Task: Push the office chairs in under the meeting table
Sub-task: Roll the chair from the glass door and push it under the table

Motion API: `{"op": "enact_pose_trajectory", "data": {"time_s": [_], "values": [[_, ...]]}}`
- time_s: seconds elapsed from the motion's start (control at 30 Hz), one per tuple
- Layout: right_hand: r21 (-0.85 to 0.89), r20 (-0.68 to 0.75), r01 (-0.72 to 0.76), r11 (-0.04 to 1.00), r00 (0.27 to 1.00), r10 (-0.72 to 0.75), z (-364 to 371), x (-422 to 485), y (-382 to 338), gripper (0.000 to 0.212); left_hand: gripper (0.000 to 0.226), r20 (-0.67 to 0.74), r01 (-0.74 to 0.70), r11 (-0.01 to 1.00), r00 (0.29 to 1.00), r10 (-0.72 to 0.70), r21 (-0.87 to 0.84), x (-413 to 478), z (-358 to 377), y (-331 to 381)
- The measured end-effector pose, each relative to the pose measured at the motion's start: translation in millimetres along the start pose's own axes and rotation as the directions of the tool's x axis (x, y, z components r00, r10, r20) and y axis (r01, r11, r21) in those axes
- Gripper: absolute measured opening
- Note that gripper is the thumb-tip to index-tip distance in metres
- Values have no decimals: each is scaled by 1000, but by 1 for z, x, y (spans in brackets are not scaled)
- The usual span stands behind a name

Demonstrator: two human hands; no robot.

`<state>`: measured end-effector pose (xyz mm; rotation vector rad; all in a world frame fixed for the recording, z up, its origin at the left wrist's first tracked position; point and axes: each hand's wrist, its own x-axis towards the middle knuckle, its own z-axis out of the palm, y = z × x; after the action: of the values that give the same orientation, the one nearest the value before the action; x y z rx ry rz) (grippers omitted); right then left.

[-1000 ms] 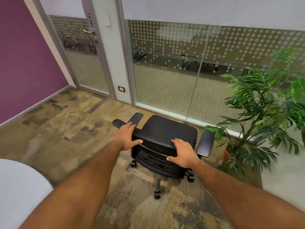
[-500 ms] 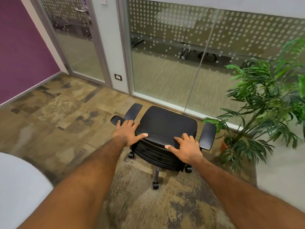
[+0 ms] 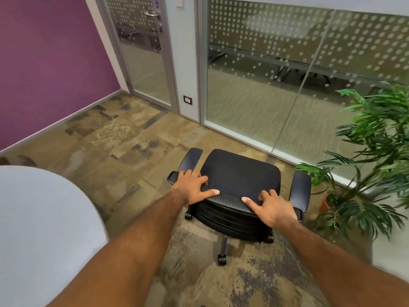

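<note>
Nearest, at seven to nine o'clock in the head view, the rounded pale edge of the meeting table (image 3: 42, 229) fills the lower left corner. Two bare forearms reach forward from the bottom edge across the mottled brown carpet (image 3: 124, 151).

At the centre, the left hand (image 3: 192, 189) lies over the left end of the top rail of the backrest on the black office chair (image 3: 240, 176). Its fingers curl forward over the rail and its thumb stretches rightward along the perforated top edge, so it grips the backrest. The right hand (image 3: 273, 208) holds the right part of the same rail, fingers bent over the front and thumb pointing left along the top edge.

The chair stands just past the hands, seat facing away toward twelve o'clock, well apart from the table and not under it. Its armrests flank the seat, and a castor (image 3: 222, 259) shows at six o'clock beneath the backrest.

At three o'clock a leafy potted plant (image 3: 374, 165) stands just beside the chair's right armrest. Beyond the chair, from twelve to two o'clock, runs a glass partition (image 3: 287, 74) with frosted dots. At eleven o'clock is a glass door (image 3: 143, 52) with a metal handle, and at ten o'clock a purple wall (image 3: 48, 63).
</note>
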<state>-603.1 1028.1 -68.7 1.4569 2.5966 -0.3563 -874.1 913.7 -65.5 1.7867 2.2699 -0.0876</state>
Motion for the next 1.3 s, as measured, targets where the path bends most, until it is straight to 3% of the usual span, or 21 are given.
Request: {"op": "enact_pose_trajectory", "data": {"time_s": [0.17,0.37,0.63,0.9,1.13,1.3], "values": [[-28,39,122,992,992,-121,4,-26,13,100,102,42,51,999,998,-51,-12,-35,18,19],[-39,-60,203,978,977,-205,3,-49,36,89,106,27,100,994,995,-99,-32,-71,30,51],[-94,-17,322,942,946,-325,-1,-64,81,96,108,1,177,976,984,-179,-126,-111,50,110],[-109,4,410,906,911,-412,-4,-79,100,96,103,3,227,944,972,-233,-239,-153,52,123],[-132,31,512,849,858,-513,6,-114,105,97,106,-23,267,948,961,-275,-175,-214,78,155],[-174,20,516,839,854,-520,19,-155,93,95,117,43,371,916,928,-369,-153,-268,90,182]]}}
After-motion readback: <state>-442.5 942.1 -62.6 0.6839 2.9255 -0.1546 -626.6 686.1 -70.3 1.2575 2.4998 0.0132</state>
